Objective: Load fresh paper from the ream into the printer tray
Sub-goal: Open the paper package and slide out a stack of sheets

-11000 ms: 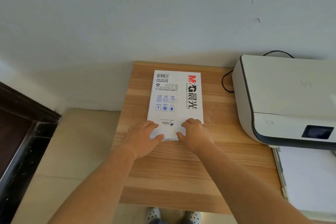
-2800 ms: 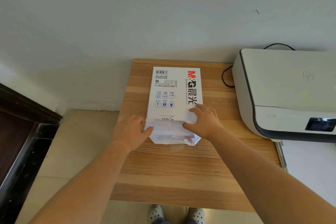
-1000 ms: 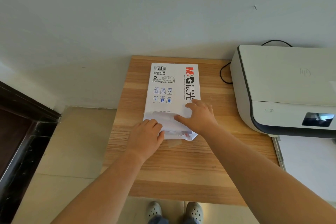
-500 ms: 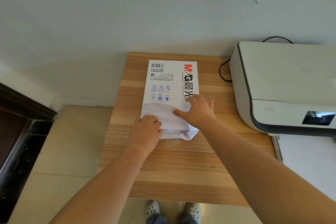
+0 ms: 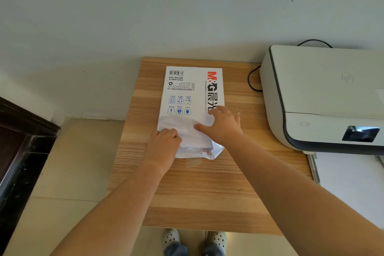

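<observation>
A white ream of paper [image 5: 190, 91] with a red and black logo lies flat on the wooden table [image 5: 199, 193]. Its near end is torn open, and the loose wrapper flap [image 5: 180, 124] is folded back over the top. My left hand [image 5: 164, 147] grips the near left corner of the opened wrapper with curled fingers. My right hand [image 5: 223, 125] presses flat on the ream's right side, pinning the flap. The white printer [image 5: 324, 93] stands at the right, with its paper tray [image 5: 349, 183] sticking out toward me below it.
A piece of clear tape [image 5: 194, 162] lies on the table just in front of the ream. A black cable [image 5: 252, 81] loops behind the printer against the wall. A dark cabinet [image 5: 18, 147] stands at the left over the tiled floor.
The wrapper's near end has been opened and its flap pushed further back over the ream. My left hand moved from the ream's left edge onto its near corner.
</observation>
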